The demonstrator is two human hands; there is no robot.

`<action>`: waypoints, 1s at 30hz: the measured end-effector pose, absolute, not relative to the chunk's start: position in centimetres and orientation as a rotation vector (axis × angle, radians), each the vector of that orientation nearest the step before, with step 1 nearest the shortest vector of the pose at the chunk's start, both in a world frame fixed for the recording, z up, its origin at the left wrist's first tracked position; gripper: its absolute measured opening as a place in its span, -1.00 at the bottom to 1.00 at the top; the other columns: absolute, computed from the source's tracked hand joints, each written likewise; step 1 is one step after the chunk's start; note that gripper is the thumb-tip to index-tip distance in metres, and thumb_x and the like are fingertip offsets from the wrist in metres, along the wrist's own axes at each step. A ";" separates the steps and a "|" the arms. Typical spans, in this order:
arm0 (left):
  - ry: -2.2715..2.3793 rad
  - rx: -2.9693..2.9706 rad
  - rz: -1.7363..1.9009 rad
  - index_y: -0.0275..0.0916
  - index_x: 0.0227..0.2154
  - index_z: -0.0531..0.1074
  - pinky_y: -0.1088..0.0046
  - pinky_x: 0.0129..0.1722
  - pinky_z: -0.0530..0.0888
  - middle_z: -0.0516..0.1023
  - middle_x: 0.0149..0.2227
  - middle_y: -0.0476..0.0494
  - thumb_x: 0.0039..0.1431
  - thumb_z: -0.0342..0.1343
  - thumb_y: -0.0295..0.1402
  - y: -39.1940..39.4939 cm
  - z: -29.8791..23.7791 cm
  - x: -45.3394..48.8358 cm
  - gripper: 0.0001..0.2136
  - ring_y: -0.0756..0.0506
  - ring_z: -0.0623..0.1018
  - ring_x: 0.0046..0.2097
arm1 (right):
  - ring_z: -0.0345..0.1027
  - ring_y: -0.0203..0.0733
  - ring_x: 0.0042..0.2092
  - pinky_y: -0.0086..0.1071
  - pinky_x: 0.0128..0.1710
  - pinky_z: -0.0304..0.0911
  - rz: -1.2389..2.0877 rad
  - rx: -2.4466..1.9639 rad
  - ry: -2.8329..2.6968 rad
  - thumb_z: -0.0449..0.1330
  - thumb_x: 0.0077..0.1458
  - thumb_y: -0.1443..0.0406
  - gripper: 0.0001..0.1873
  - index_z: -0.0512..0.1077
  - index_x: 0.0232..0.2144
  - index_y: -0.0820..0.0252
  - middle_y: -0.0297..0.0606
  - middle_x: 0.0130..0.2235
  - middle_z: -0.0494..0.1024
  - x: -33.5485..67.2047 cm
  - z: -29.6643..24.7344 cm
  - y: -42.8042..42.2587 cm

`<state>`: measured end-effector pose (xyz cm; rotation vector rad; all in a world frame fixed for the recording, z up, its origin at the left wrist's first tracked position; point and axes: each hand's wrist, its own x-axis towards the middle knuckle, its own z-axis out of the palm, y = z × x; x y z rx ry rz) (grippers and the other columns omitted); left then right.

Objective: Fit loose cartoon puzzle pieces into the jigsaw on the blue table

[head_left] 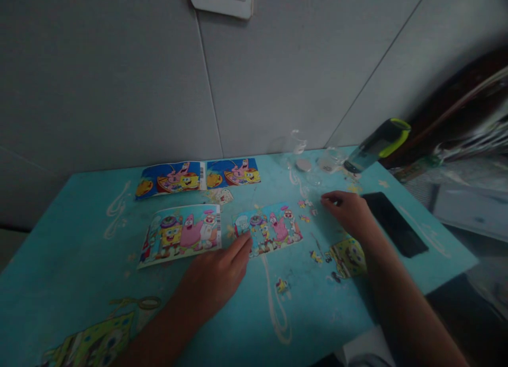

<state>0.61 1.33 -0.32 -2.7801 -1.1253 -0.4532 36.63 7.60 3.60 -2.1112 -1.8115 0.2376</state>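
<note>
My left hand [220,272] lies on the table with its fingers stretched out, the tips at the lower left edge of a jigsaw puzzle [273,229] showing cartoon characters. To the left of that puzzle is a matching picture card [184,232]. My right hand [349,211] hovers over the table to the right, thumb and forefinger curled into a pinch; whether a small piece sits between them I cannot make out. Close to its fingertips are several loose puzzle pieces [305,218]. Nearer to me lie another loose piece [282,286] and a yellow piece [316,257].
Behind are a blue picture card [170,177] and a blue jigsaw puzzle [234,173]. Clear round containers [297,145] stand near the wall, beside a tilted dark bottle [375,147] with a green handle. A black phone-like slab [395,224] lies right of my right forearm.
</note>
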 end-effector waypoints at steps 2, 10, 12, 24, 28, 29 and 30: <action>-1.118 -2.776 -0.457 -0.27 0.08 0.48 0.36 -0.34 0.66 0.49 0.20 -0.18 0.32 -0.03 -0.52 1.4 -0.3 0.6 -0.66 -0.04 0.65 -0.36 | 0.48 -0.15 -0.38 -0.31 -0.37 0.27 0.303 -2.054 -1.880 0.21 0.15 0.14 -0.70 0.63 -0.17 0.13 -0.21 -0.30 0.66 36.4 3.2 7.7; -1.102 -2.780 -0.447 -0.27 0.07 0.50 0.35 -0.33 0.67 0.48 0.20 -0.19 0.33 -0.04 -0.51 1.3 -0.4 0.5 -0.66 -0.04 0.65 -0.35 | 0.50 -0.11 -0.29 -0.24 -0.29 0.36 0.267 -1.936 -1.995 0.21 0.16 0.17 -0.72 0.62 -0.15 0.08 -0.18 -0.23 0.66 35.2 2.0 7.9; -1.105 -2.779 -0.449 -0.28 0.07 0.50 0.35 -0.34 0.66 0.48 0.20 -0.20 0.32 -0.05 -0.52 1.4 -0.4 0.5 -0.66 -0.05 0.65 -0.35 | 0.51 -0.08 -0.29 -0.22 -0.28 0.37 0.259 -1.924 -2.004 0.21 0.16 0.17 -0.74 0.63 -0.17 0.09 -0.17 -0.22 0.65 35.2 1.9 7.9; -1.131 -2.787 -0.439 -0.29 0.10 0.47 0.32 -0.38 0.66 0.48 0.20 -0.21 0.33 -0.02 -0.50 1.3 -0.4 0.6 -0.66 -0.07 0.66 -0.34 | 0.47 -0.14 -0.36 -0.28 -0.34 0.29 0.333 -1.986 -1.906 0.22 0.12 0.20 -0.80 0.62 -0.29 0.10 -0.25 -0.36 0.64 35.3 2.6 8.1; -1.124 -2.774 -0.459 -0.29 0.08 0.48 0.32 -0.38 0.66 0.50 0.19 -0.18 0.32 -0.01 -0.51 1.3 -0.3 0.7 -0.68 -0.07 0.66 -0.35 | 0.47 -0.13 -0.35 -0.27 -0.30 0.28 0.296 -1.998 -1.822 0.20 0.14 0.20 -0.77 0.62 -0.27 0.14 -0.22 -0.34 0.65 35.8 3.0 8.2; -1.118 -2.773 -0.457 -0.29 0.08 0.48 0.31 -0.39 0.66 0.50 0.18 -0.17 0.32 -0.01 -0.51 1.3 -0.4 0.7 -0.67 -0.07 0.65 -0.35 | 0.47 -0.13 -0.35 -0.26 -0.30 0.29 0.302 -1.995 -1.814 0.20 0.14 0.20 -0.77 0.62 -0.26 0.15 -0.22 -0.33 0.66 35.9 3.0 8.3; -1.114 -2.772 -0.453 -0.29 0.08 0.47 0.30 -0.40 0.66 0.50 0.19 -0.17 0.32 -0.01 -0.52 1.4 -0.4 0.7 -0.67 -0.07 0.65 -0.36 | 0.48 -0.12 -0.34 -0.26 -0.29 0.29 0.312 -1.997 -1.808 0.20 0.14 0.20 -0.77 0.62 -0.27 0.15 -0.22 -0.32 0.66 36.0 3.0 8.3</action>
